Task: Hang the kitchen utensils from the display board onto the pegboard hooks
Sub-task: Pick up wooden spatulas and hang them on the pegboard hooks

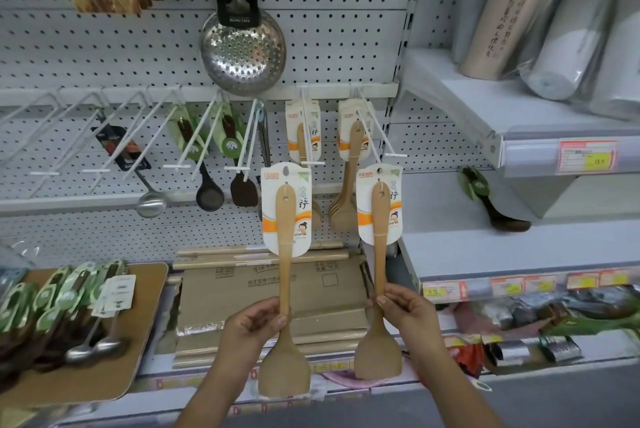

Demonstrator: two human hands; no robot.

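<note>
At two o'clock, wrapped rolls [568, 46] lean on a grey shelf [467, 95]. Price tags [587, 156] line its edge at three. A flattened cardboard box [325, 296] lies at centre, with foil packets [512, 353] at four.

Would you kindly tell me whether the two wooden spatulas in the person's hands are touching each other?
Apart: the head view shows the brown cardboard box between the left-hand wooden spatula and the right-hand spatula.

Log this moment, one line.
left hand: pinches left wooden spatula | right hand: pinches right wooden spatula | white pegboard hooks: neither hung
</note>
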